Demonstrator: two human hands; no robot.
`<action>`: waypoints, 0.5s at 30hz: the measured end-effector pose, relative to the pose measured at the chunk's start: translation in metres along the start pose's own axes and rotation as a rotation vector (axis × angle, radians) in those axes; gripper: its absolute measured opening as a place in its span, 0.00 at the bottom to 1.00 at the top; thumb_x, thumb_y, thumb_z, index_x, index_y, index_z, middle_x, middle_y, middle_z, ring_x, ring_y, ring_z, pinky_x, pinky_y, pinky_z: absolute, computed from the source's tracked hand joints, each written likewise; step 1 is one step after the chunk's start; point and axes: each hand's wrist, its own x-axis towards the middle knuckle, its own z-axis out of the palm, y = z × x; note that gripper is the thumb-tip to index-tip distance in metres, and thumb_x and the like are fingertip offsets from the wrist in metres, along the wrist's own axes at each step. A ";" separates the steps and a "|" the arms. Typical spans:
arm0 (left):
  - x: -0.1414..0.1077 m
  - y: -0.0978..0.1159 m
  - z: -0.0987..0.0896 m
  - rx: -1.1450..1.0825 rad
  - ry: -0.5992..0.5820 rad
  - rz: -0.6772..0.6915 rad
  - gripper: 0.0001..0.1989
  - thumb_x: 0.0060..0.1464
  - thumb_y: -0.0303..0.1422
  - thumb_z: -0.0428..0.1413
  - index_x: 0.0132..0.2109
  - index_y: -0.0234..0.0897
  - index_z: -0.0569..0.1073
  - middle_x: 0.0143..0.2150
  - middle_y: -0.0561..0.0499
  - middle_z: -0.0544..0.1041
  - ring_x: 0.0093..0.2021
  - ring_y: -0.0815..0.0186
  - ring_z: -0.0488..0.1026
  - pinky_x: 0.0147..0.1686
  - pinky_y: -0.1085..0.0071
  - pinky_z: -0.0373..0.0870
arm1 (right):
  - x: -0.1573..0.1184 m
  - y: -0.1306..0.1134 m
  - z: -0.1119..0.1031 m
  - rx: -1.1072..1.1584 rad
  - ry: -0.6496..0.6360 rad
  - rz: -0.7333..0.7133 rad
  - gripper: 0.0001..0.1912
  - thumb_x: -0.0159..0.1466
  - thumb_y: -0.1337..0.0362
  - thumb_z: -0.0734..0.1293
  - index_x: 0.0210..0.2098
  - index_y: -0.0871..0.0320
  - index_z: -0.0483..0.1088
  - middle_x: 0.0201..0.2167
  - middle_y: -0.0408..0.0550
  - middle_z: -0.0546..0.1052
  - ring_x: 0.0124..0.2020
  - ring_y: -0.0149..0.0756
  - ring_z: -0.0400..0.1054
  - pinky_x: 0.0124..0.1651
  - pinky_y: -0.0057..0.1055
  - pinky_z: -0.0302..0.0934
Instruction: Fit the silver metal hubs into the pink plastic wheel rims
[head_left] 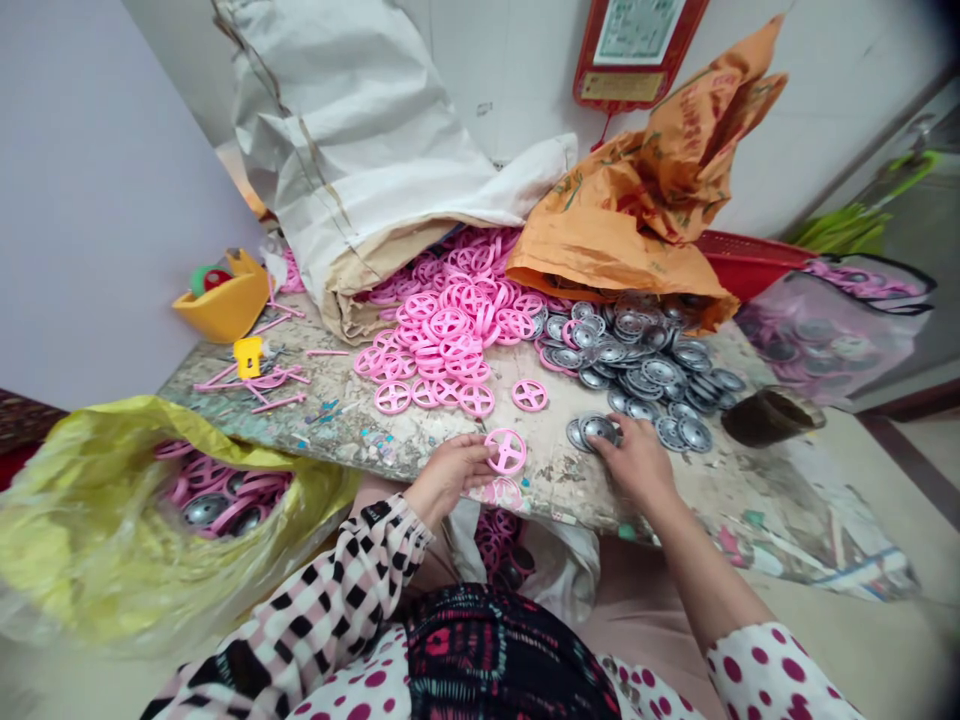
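Between the fingers of my left hand (459, 472) is a pink spoked plastic wheel (507, 453), held upright above the table's near edge. My right hand (639, 462) has its fingertips on a grey hubcap-like disc (600, 428), with another grey disc partly under it. Whether the disc is lifted off the table cannot be told. Beyond my left hand lies a heap of pink wheels (450, 325), one single wheel (529, 395) lying apart from it. A pile of grey discs (651, 365) spreads beyond my right hand.
A white sack (360, 110) and an orange bag (622, 220) lie open behind the heaps. Pink rods (281, 380) and a yellow container (225, 305) are at left. A brown cup (769, 415) stands at right. Below the table's left edge hangs a yellow bag (90, 520) of wheels.
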 end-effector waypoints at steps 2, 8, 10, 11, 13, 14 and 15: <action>0.001 0.000 0.000 0.000 0.001 -0.002 0.12 0.43 0.26 0.63 0.37 0.33 0.69 0.28 0.49 0.77 0.25 0.68 0.75 0.27 0.74 0.72 | 0.000 0.005 0.003 0.090 0.026 0.033 0.24 0.56 0.52 0.66 0.47 0.60 0.70 0.37 0.52 0.69 0.39 0.43 0.65 0.42 0.36 0.58; 0.002 -0.001 -0.002 0.032 -0.030 0.000 0.10 0.47 0.26 0.61 0.38 0.32 0.70 0.30 0.47 0.77 0.27 0.67 0.76 0.29 0.74 0.73 | 0.000 0.009 0.000 0.689 -0.008 0.277 0.24 0.45 0.47 0.71 0.34 0.58 0.68 0.22 0.41 0.66 0.23 0.34 0.61 0.28 0.31 0.56; 0.002 -0.001 -0.003 0.040 -0.028 -0.004 0.10 0.47 0.27 0.61 0.39 0.32 0.71 0.31 0.46 0.78 0.28 0.67 0.76 0.29 0.74 0.72 | -0.005 -0.001 -0.003 0.902 -0.043 0.313 0.26 0.43 0.46 0.72 0.32 0.57 0.65 0.20 0.39 0.66 0.22 0.32 0.60 0.26 0.29 0.55; 0.002 0.000 -0.003 0.039 -0.026 -0.006 0.10 0.47 0.27 0.61 0.39 0.32 0.71 0.31 0.46 0.78 0.28 0.66 0.76 0.29 0.74 0.72 | -0.009 -0.010 -0.004 0.978 -0.069 0.315 0.27 0.42 0.46 0.73 0.31 0.57 0.64 0.20 0.39 0.66 0.21 0.31 0.60 0.25 0.29 0.54; 0.000 0.001 -0.001 0.025 -0.035 -0.008 0.11 0.47 0.27 0.62 0.39 0.32 0.71 0.31 0.46 0.78 0.28 0.67 0.76 0.29 0.74 0.72 | -0.020 -0.034 -0.004 1.082 -0.115 0.292 0.26 0.43 0.46 0.73 0.31 0.56 0.63 0.21 0.39 0.66 0.20 0.30 0.58 0.23 0.28 0.54; -0.001 0.001 0.000 0.012 -0.048 -0.010 0.11 0.47 0.27 0.62 0.39 0.32 0.71 0.31 0.46 0.78 0.27 0.67 0.76 0.29 0.74 0.72 | -0.027 -0.049 -0.003 1.112 -0.127 0.264 0.25 0.44 0.47 0.73 0.32 0.56 0.63 0.21 0.39 0.66 0.20 0.30 0.58 0.23 0.27 0.53; -0.003 0.001 0.002 -0.003 -0.071 -0.011 0.12 0.46 0.27 0.62 0.39 0.32 0.70 0.31 0.47 0.78 0.27 0.66 0.76 0.29 0.74 0.73 | -0.033 -0.063 -0.002 1.125 -0.117 0.224 0.24 0.46 0.47 0.72 0.32 0.56 0.63 0.22 0.39 0.66 0.21 0.30 0.58 0.23 0.28 0.54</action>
